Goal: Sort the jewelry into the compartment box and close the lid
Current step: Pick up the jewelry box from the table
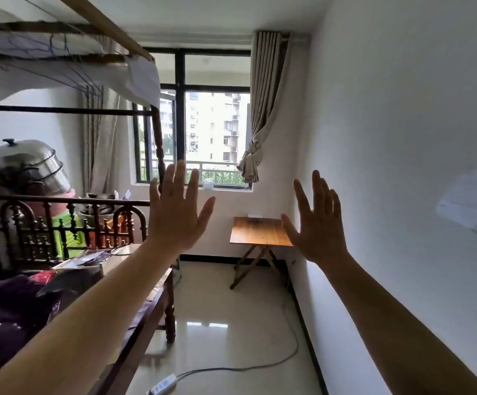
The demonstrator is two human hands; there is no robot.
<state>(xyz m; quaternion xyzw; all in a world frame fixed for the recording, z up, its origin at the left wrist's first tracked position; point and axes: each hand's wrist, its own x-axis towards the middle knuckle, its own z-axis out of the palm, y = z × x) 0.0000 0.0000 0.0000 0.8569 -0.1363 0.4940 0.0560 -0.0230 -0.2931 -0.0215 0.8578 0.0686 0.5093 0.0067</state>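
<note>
My left hand [176, 212] is raised in front of me with its back toward the camera, fingers spread, holding nothing. My right hand [317, 223] is raised the same way to the right, fingers apart and empty. Both arms reach forward at chest height toward the window. No jewelry and no compartment box appear in the head view. A small wooden folding table [256, 232] stands against the far wall under the window, partly hidden by my right hand; its visible top looks bare.
A dark wooden bed frame [69, 215] piled with clothes and pots fills the left side. A white wall [402, 138] runs along the right. On the tiled floor lie a power strip [163, 384] and its cable [260, 363]. A window [203, 129] with tied curtain is ahead.
</note>
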